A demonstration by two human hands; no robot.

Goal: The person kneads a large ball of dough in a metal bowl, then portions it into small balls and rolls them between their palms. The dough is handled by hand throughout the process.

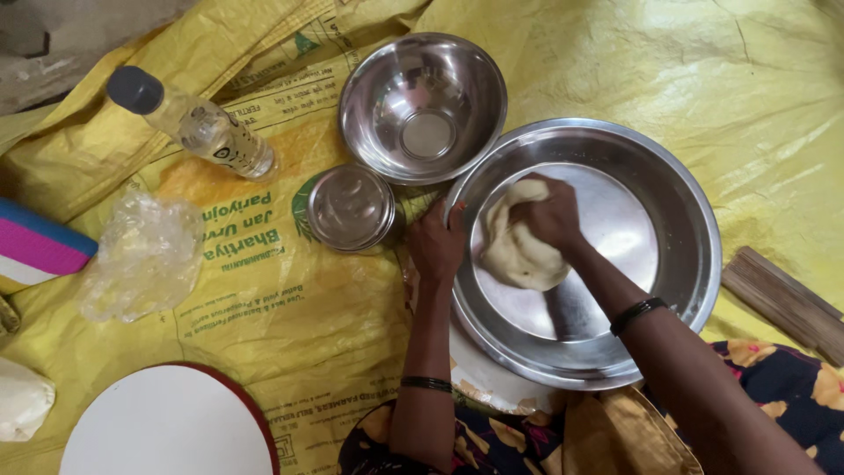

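Yellow woven sacking covers the floor, evenly lit.

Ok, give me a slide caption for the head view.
Right hand kneads dough in a steel basin; left hand steadies its rim.

A lump of pale dough is pressed by the closed right hand inside a wide steel pan. The pan's rim is gripped by the left hand. Beside the pan, 1 empty steel bowl and a small lidded steel container are seen on a yellow woven sheet. A clear bottle is laid further left.
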